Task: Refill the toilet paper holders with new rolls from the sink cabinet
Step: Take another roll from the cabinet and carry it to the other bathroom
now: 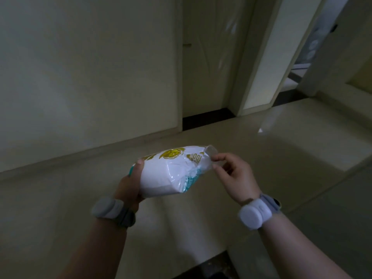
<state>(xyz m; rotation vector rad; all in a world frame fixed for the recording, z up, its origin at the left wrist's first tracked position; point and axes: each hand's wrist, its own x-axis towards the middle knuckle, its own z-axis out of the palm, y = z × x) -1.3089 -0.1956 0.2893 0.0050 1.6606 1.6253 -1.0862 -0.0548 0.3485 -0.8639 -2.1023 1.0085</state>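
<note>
Now wrapped roll (167,174) clasped in left hand (128,184) — right hand (234,174) pinches wrapper flap (210,151).

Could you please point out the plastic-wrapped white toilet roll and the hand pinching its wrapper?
Plastic-wrapped white toilet roll (167,174): head view, on its white side.
Right hand (233,174): head view, on the middle of the hand.

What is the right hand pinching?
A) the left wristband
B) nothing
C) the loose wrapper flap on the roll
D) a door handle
C: the right hand pinches the clear plastic flap sticking out at the end of the wrapped toilet paper roll, while the left hand grips the roll's other end.
</note>
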